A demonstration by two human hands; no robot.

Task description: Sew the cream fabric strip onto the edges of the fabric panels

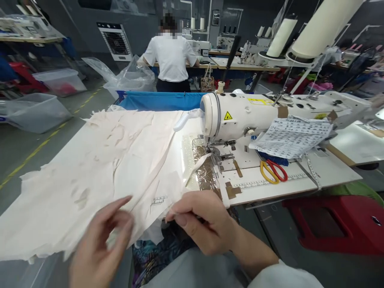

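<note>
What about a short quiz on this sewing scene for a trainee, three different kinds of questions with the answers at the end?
1. Multiple choice: Which colors are the handles of the scissors?
A) Green and black
B) Yellow and red
C) Blue and white

2. True or false: The pale fabric is spread to the left of the sewing machine in this view.

3. Short answer: Which of the camera wearer's hands is nearer the red stool?

Key: 1: B. 2: True. 3: The right hand.

Left hand (103, 236) loosely curled, right hand (207, 220) pinched
</note>
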